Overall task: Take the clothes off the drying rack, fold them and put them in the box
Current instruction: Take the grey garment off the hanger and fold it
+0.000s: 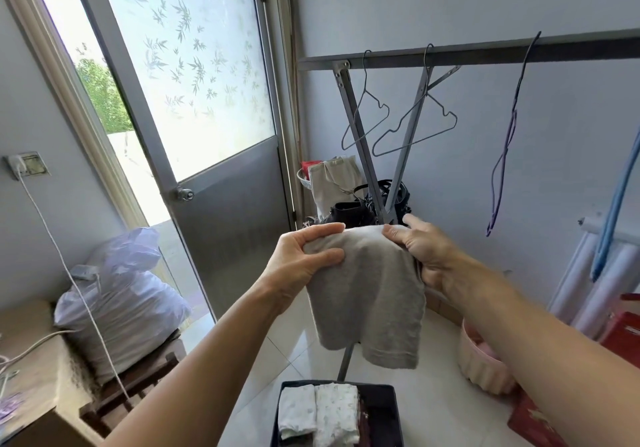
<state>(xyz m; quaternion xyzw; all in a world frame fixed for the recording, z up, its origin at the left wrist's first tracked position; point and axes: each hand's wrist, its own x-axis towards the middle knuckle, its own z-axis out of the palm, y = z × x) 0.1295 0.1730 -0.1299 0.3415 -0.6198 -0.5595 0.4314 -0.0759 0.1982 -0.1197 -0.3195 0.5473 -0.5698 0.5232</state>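
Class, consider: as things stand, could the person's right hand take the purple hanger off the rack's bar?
Probably not at once: the right hand is gripping the grey garment, as is the left hand. Nothing blocks the purple hanger.

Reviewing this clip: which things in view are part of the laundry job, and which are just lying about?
Job: grey garment held by left hand and right hand; drying rack; empty hangers; box with folded clothes.

Lying about: white plastic bag; pink basin; bags by the door.
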